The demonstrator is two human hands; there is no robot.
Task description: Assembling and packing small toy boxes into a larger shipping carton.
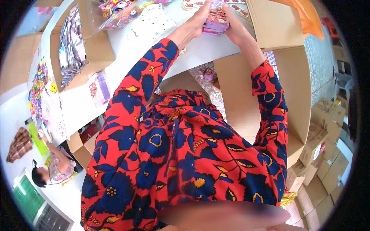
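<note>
At the far side of the white table, a stack of purple printed cards or small packets [216, 20] stands between my two hands. My left hand [194, 25] presses its left side, and my right hand [236, 30] presses its right side. The fingertips reach the upper edge of the picture and are partly cut off. Next to the stack, on both sides, lie pale printed pieces with reddish figures [239, 10]. A white sheet with dark dots [153, 22] lies to the left of my left hand.
Left of it, a clear bag of colourful small pieces [119, 9] sits by a cardboard box of folded silvery packets [72, 48]. An open carton [243, 100] stands right of the table edge. More cartons [323, 134] are piled at right. Another person [56, 167] works at lower left.
</note>
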